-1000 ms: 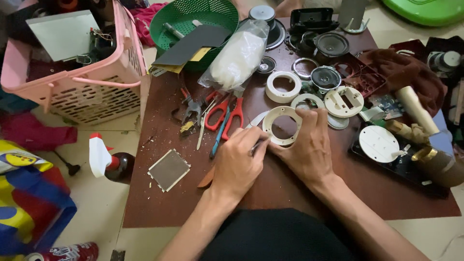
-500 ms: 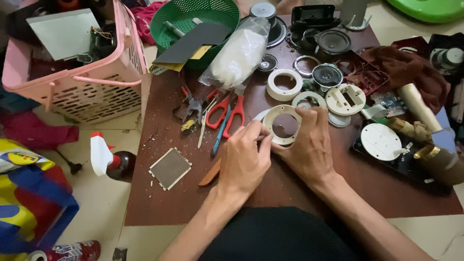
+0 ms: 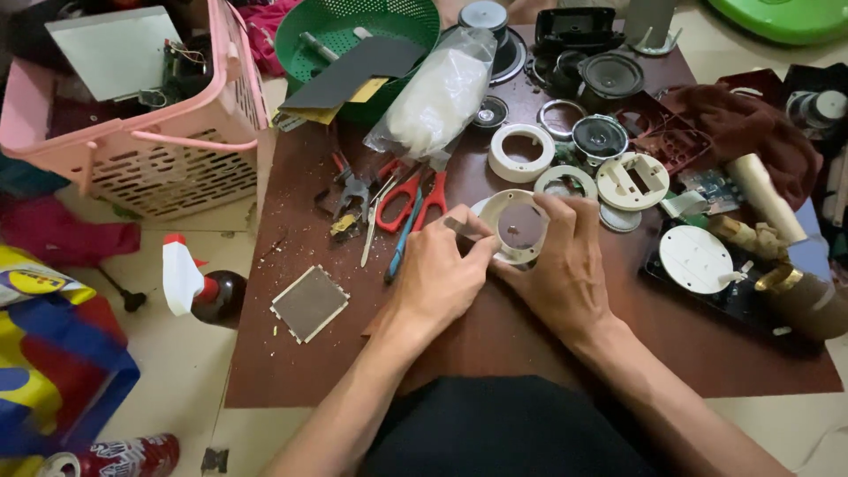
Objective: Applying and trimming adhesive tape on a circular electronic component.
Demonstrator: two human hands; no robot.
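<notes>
Head view: both hands, left [image 3: 439, 278] and right [image 3: 565, 265], clasped around white ring [image 3: 519, 227], fingertips perhaps hidden.

Two hands [image 3: 442, 278], one basket [image 3: 168, 150], one colander [image 3: 353, 35]

One head-worn camera looks steeply down — close over the brown table [image 3: 548, 353] and surrounding floor.

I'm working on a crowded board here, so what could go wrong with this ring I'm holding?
The left hand pushes a small tool at the white ring toward the right hand; a slip might jab those fingers. The red scissors lie beside the left hand and could be knocked. Small crumbs on the brown board might hide dropped parts.
</notes>
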